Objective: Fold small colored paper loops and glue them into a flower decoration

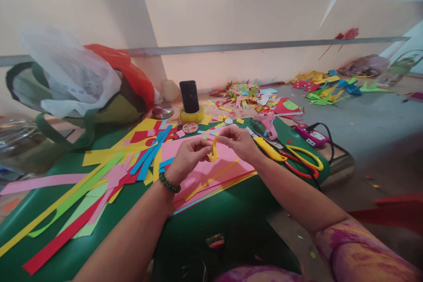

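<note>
Between my two hands is a small folded strip of yellow paper (214, 155), bent into a loop. My left hand (191, 155), with a dark green bead bracelet (169, 182) at the wrist, pinches its left side. Thumb and fingers of my right hand (238, 141) close on its upper end. Below them lies a stack of coloured sheets with pink paper (228, 168) on top. A thin yellow strip (211, 180) rests across the pink sheet.
Loose paper strips (95, 198) spread over the green mat at left. Scissors (302, 163), a yellow utility knife (268, 149) and a pink glue gun (269, 124) lie at right. A phone (189, 97) stands in a tape roll (192, 115). A bag (122, 105) sits back left.
</note>
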Action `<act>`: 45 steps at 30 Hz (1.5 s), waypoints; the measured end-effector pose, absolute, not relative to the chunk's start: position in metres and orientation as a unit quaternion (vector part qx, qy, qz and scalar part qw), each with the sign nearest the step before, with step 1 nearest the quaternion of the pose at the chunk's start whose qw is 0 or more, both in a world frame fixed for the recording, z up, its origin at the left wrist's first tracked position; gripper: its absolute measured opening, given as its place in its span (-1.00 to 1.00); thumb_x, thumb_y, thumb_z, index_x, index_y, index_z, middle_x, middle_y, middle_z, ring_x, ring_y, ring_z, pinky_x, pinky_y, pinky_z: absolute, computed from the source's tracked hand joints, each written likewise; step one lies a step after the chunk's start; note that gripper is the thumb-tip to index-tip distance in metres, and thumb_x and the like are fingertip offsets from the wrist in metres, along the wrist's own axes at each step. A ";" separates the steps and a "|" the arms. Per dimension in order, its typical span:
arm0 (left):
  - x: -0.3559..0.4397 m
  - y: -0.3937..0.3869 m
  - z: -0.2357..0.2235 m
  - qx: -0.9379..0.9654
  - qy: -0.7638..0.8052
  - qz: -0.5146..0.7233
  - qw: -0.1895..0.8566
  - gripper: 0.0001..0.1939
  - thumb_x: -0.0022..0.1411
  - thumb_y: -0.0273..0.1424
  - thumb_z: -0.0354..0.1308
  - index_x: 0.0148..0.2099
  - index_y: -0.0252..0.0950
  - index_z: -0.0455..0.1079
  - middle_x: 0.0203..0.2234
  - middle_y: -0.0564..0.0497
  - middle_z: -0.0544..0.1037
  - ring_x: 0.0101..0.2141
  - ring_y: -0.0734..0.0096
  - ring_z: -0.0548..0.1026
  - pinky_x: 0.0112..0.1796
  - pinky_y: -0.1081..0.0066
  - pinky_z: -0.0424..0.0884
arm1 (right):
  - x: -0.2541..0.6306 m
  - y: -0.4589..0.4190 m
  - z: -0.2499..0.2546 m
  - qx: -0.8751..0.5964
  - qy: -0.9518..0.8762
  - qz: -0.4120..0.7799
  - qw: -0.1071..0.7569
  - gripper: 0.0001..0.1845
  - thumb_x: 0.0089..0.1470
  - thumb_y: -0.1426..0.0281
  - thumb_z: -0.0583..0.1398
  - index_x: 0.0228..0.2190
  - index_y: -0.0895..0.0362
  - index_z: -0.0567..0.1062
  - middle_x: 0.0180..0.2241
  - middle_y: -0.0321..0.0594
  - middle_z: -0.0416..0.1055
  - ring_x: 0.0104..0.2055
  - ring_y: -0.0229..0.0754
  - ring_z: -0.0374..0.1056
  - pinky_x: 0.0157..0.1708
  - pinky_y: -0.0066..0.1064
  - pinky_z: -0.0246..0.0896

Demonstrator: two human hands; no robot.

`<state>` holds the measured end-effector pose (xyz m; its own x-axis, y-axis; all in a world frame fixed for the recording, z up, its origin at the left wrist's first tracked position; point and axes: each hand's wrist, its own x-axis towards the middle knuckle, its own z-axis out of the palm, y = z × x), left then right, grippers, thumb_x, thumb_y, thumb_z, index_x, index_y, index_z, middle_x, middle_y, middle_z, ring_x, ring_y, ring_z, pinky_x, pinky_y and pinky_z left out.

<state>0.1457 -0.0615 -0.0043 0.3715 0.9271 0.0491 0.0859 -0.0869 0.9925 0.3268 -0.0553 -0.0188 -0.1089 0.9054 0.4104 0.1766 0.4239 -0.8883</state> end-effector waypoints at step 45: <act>0.145 -0.062 -0.006 0.629 0.408 0.359 0.555 -0.70 -0.05 -0.18 0.32 -0.41 -0.29 0.37 -0.60 0.06 0.52 -0.54 0.44 0.52 -0.49 0.49 0.37 | 0.322 -0.058 -0.021 -0.413 -0.523 0.573 0.478 -0.49 -0.42 0.22 0.45 -0.50 0.10 0.30 -0.62 -0.46 0.34 -0.63 -0.40 0.21 -0.61 -0.51 0.07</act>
<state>0.1446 -0.0622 -0.0061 0.4085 0.9128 -0.0007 0.1145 -0.0505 0.9921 0.3218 -0.0578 -0.0215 -0.2019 0.9790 0.0270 -0.1161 0.0035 -0.9932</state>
